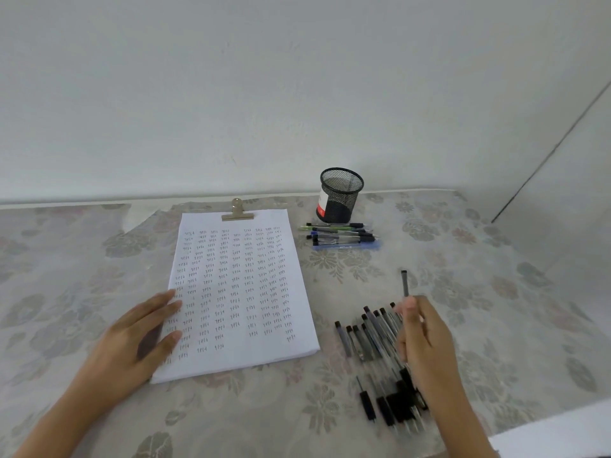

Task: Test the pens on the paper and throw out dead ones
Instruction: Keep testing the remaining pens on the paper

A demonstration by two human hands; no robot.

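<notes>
Right hand [426, 345] covers the right side of the pen pile [373, 338]; the held pen [404, 282] has its lower end hidden in the fingers. Marks on paper [238, 292] too small to read. Mesh cup [340, 196] label unreadable. White object [562, 434] cut off at bottom-right corner.

The paper [238, 292] lies on the counter [496, 292], with a clip [237, 211] on its far edge. Behind it to the right stands a cup [340, 195], a row of pens [340, 234] just before it. Nearer, right of the paper, lies a heap of pens [373, 342]. The left hand [139, 338] rests on the paper's left edge; the right hand [426, 345] holds a pen [404, 282] over the heap.
</notes>
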